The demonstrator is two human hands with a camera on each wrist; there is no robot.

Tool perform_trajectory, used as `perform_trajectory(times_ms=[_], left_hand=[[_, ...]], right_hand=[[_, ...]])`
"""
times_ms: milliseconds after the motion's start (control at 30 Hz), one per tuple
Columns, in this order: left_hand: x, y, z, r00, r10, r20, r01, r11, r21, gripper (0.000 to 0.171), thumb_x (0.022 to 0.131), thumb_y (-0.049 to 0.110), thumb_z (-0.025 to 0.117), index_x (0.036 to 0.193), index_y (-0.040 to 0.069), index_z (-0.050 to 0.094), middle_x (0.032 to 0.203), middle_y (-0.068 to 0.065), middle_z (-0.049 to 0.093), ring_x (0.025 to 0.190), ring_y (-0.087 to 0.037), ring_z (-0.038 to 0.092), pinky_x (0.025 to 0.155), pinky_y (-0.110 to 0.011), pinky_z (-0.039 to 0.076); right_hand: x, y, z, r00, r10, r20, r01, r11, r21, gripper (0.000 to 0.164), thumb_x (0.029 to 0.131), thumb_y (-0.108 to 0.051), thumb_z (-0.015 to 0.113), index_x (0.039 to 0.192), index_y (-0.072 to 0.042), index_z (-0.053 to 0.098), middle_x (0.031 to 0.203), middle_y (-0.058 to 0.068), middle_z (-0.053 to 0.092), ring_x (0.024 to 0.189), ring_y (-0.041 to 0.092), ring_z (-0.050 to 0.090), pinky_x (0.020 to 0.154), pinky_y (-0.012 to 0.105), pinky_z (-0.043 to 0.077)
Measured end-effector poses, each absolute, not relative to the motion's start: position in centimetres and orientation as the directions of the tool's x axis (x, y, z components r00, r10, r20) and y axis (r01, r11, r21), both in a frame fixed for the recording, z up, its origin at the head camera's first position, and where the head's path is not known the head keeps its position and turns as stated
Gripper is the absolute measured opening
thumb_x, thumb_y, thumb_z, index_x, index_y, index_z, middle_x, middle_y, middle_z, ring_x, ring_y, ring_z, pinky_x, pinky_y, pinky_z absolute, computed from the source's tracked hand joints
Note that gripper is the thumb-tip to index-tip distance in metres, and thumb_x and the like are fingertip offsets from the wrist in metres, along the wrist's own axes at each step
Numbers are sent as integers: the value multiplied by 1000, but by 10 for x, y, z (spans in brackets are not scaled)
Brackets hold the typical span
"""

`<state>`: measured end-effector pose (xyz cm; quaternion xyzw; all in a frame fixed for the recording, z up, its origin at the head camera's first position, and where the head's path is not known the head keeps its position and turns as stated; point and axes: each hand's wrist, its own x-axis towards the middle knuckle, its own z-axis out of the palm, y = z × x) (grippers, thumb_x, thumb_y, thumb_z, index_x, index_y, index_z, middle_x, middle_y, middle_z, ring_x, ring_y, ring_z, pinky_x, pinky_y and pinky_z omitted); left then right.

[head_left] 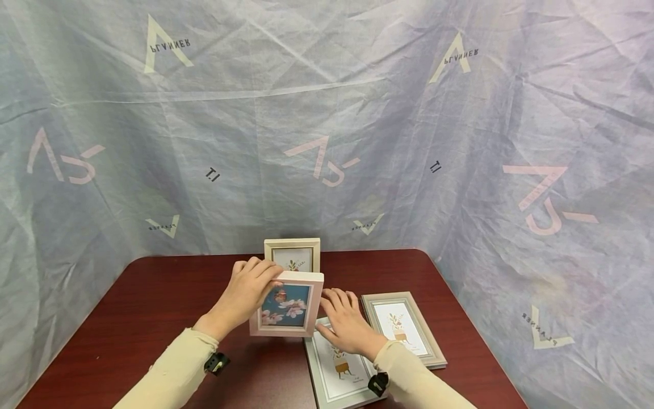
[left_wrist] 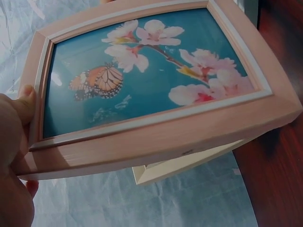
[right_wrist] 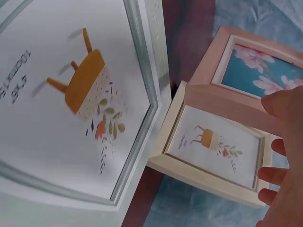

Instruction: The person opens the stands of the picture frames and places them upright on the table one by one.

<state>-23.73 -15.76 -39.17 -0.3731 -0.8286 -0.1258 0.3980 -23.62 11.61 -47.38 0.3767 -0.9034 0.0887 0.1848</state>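
Observation:
My left hand [head_left: 247, 287] grips the upper left corner of a pink picture frame [head_left: 286, 307], thumb in front and fingers over the top edge. The frame is held upright above the table, and its picture of a butterfly and pink blossoms [left_wrist: 147, 66] faces me. At its right edge is my right hand [head_left: 349, 324], fingers loosely bent and spread, the fingertips close to the border. Behind the pink frame a cream picture frame [head_left: 292, 255] stands upright, its lower part hidden. A pale grey-green picture frame [head_left: 339, 369] lies under my right hand and forearm.
To the right, a beige picture frame [head_left: 401, 324] lies face up on the dark red wooden table [head_left: 168, 301]. A grey printed cloth [head_left: 255, 125] hangs behind the table and along its sides. Each wrist carries a black strap.

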Motion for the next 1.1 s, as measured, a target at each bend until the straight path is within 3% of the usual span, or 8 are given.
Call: perform_trajectory(times_ms=[433, 633, 1100], left_hand=[[-241, -176, -392, -437, 450, 779, 701, 713, -18, 52, 103, 46, 33, 109, 8, 68, 102, -4, 62, 89, -25, 54, 73, -49, 38], [-242, -196, -390, -487, 435, 757, 690, 723, 28, 51, 102, 46, 36, 110, 8, 68, 101, -3, 62, 88, -24, 52, 76, -50, 36], [-236, -250, -393, -607, 332, 722, 601, 787, 143, 17, 95, 16, 66, 110, 8, 70, 103, -6, 64, 94, -28, 52, 80, -52, 30]], right_hand=[[-236, 91, -469, -600, -635, 487, -717, 697, 26, 42, 95, -29, 64, 128, -4, 54, 134, 15, 48, 125, 30, 41, 98, 51, 30], [-235, 70, -464, -589, -651, 478, -723, 689, 48, 40, 96, -30, 64, 125, -5, 54, 134, 13, 48, 124, 29, 42, 98, 49, 31], [-232, 2, -462, -643, -684, 345, -701, 707, 94, 43, 101, -40, 51, 128, -7, 54, 138, 9, 48, 129, 25, 41, 105, 47, 31]])
